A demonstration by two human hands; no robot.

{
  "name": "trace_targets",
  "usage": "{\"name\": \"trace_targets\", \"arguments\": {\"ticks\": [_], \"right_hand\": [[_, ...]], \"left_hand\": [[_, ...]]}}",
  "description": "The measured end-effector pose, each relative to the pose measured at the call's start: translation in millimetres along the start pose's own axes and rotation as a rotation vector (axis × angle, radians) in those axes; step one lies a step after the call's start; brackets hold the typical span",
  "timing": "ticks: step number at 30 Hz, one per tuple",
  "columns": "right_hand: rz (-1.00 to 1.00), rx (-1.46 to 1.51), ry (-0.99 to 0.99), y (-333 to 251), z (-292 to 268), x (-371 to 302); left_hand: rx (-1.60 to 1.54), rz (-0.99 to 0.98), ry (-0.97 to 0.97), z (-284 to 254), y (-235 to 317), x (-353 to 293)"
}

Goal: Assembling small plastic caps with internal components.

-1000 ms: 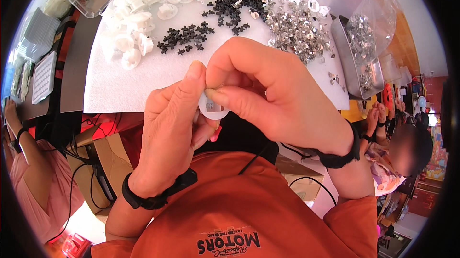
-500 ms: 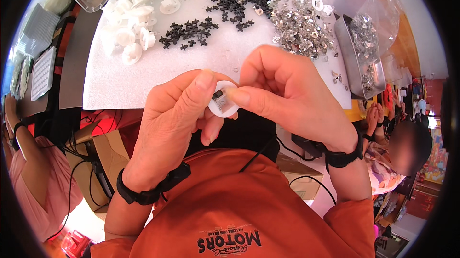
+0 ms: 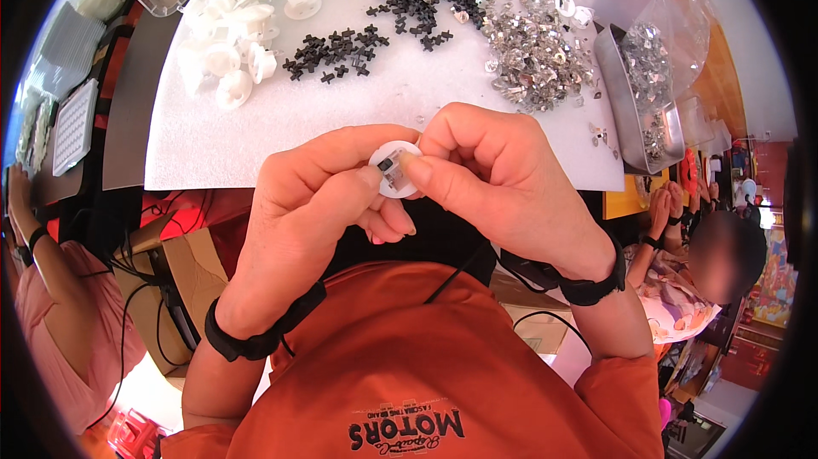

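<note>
Between my two hands is a small round white plastic part [image 3: 400,192], its face tipped toward me. A black piece [image 3: 386,164] and a shiny metal piece sit in its recess, partly covered by my thumbs. My left hand [image 3: 294,208] pinches the part at its left edge, with the thumb tip by the black piece. My right hand [image 3: 507,174] is closed at the opposite side, its thumb pressing over the recess. Whether the right fingers also hold a small piece is hidden.
On the white foam sheet [image 3: 204,152] lie white round parts [image 3: 226,59], black cross-shaped pieces [image 3: 341,52] and small metal pieces [image 3: 537,54]. A metal tray [image 3: 635,131] of similar pieces stands right. Other people sit on both sides. Cables hang at lower left.
My right hand has come down and its curled fingers are closer to the white part. My left thumb has slid from the part's upper edge down onto its face.
</note>
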State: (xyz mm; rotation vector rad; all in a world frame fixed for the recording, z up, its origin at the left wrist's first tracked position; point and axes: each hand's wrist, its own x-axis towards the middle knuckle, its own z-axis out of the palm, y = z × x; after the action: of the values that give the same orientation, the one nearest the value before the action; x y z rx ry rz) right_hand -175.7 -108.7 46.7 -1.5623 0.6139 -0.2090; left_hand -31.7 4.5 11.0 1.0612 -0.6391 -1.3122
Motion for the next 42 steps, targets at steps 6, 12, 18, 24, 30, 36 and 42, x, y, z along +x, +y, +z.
{"name": "trace_targets", "arguments": {"ticks": [6,12,18,24,30,36,42], "right_hand": [[-0.055,-0.032,0.019,6,4,-2],[-0.036,-0.071,0.029,4,3,-4],[-0.064,-0.006,0.033,9,5,-8],[-0.062,0.012,0.017,13,2,-11],[-0.109,-0.085,0.071,11,-3,-7],[-0.135,-0.015,0.041,16,-4,-9],[-0.111,-0.033,0.036,10,-6,-9]], "left_hand": [[0.13,0.032,0.018,1,-2,0],[0.138,0.034,0.101,7,-8,2],[0.169,0.03,0.093,7,-9,0],[0.15,0.091,0.004,5,-14,0],[0.2,0.118,0.034,10,-7,9],[0.141,0.057,-0.004,10,-6,7],[0.168,0.063,-0.043,6,-9,13]]}}
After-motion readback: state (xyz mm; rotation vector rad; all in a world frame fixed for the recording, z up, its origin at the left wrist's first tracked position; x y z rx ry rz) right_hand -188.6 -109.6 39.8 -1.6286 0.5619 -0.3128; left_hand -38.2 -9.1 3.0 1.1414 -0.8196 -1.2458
